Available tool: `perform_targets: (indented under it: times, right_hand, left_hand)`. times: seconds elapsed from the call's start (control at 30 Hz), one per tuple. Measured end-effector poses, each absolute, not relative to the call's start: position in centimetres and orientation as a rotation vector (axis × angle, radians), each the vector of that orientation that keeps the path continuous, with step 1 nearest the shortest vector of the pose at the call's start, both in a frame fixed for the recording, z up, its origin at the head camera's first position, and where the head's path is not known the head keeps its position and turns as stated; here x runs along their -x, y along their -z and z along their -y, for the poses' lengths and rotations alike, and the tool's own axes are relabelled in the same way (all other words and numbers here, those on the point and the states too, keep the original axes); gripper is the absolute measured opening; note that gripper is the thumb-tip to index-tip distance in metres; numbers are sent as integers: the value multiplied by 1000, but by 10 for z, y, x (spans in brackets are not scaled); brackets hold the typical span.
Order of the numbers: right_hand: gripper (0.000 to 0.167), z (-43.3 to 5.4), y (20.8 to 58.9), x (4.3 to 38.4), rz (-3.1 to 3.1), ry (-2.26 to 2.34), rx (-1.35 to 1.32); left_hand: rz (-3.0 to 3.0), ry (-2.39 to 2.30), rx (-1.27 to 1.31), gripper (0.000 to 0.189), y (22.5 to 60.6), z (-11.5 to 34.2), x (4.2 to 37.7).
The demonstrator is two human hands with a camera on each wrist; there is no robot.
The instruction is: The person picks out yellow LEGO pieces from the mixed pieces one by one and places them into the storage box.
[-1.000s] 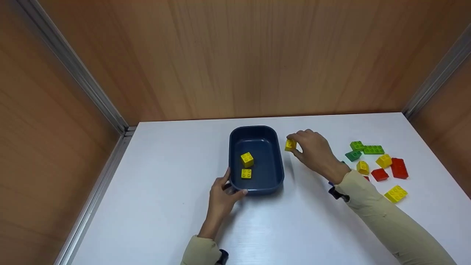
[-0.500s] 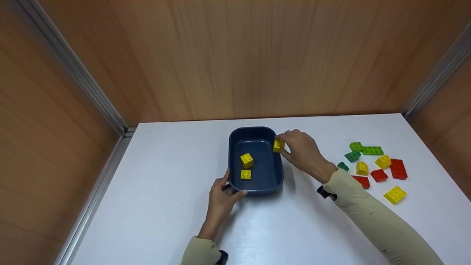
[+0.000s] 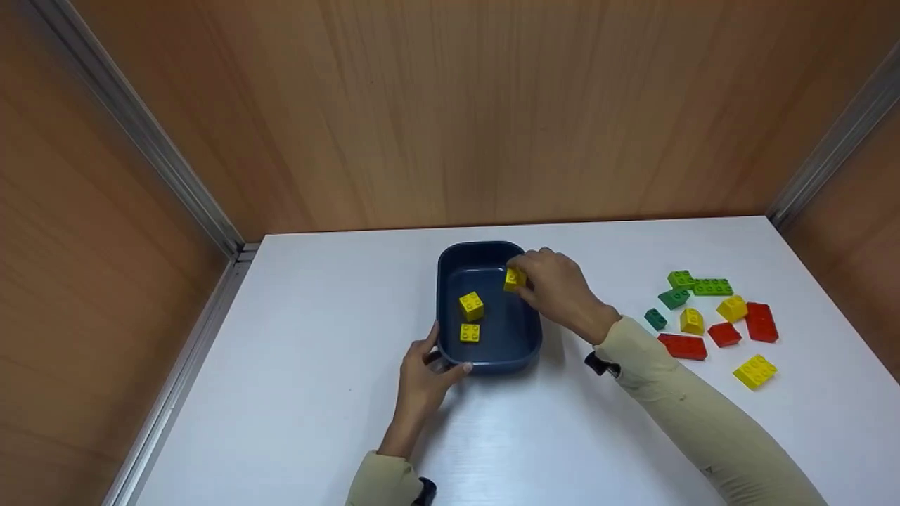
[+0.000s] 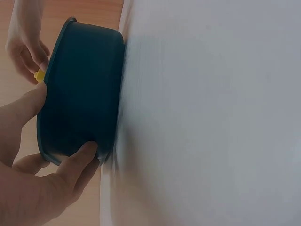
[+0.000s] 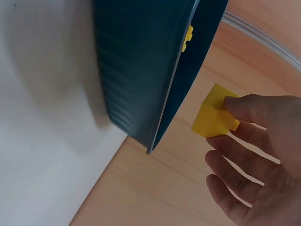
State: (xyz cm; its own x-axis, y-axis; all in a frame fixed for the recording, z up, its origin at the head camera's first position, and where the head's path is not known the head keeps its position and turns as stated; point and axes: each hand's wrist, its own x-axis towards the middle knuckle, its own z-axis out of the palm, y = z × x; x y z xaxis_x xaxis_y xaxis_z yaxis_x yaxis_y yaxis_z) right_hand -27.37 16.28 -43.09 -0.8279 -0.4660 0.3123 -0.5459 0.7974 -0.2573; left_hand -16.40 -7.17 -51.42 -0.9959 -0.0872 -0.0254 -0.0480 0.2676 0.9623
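My right hand (image 3: 560,289) pinches a yellow toy building brick (image 3: 514,280) between thumb and fingers, over the right half of a dark blue plastic tub (image 3: 503,365). In the right wrist view the sloped yellow brick (image 5: 211,113) shows at the fingertips, above the rim. My left hand (image 3: 422,379) grips the tub's near left corner, thumb at the front and fingers along the left side; the left wrist view shows those fingers (image 4: 77,162) on its outer wall. Inside the tub lie two yellow bricks, one taller (image 3: 472,306) and one square (image 3: 470,333).
On the right of the white table (image 3: 295,337) lie loose bricks: green (image 3: 712,287), dark green (image 3: 655,319), yellow (image 3: 755,372) and red (image 3: 762,322). A wooden panel (image 3: 492,112) rises behind the table, with more panels at both sides.
My right hand has carried the yellow brick leftward, from beside the tub to over its inside. The left hand and the tub have stayed in place.
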Motion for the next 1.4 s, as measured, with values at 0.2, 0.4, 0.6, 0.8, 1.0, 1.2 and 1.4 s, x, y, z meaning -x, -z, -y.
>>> perform_targets:
  times: [0.2,0.4,0.6,0.8,1.0,1.2,1.4]
  right_hand:
    - [33,-158,431,278,2790,-507,-798]
    - [33,-154,432,284,2840,-558,-780]
    - [34,-148,434,289,2912,-581,-750]
    - [33,-137,431,294,2950,-597,-737]
    - [33,-125,428,297,2993,-545,-711]
    - [31,-116,428,301,3026,-533,-693]
    - [27,-111,429,306,3057,-550,-681]
  left_hand:
    - [2478,1871,-137,94,514,72,165]
    - [2476,1871,-144,93,514,72,165]
    - [2465,1886,-150,93,514,72,165]
    - [2470,1876,-156,94,513,72,165]
    - [2457,1916,-179,94,512,71,165]
    - [2452,1919,-165,94,513,71,164]
    - [2443,1945,-166,93,514,71,164]
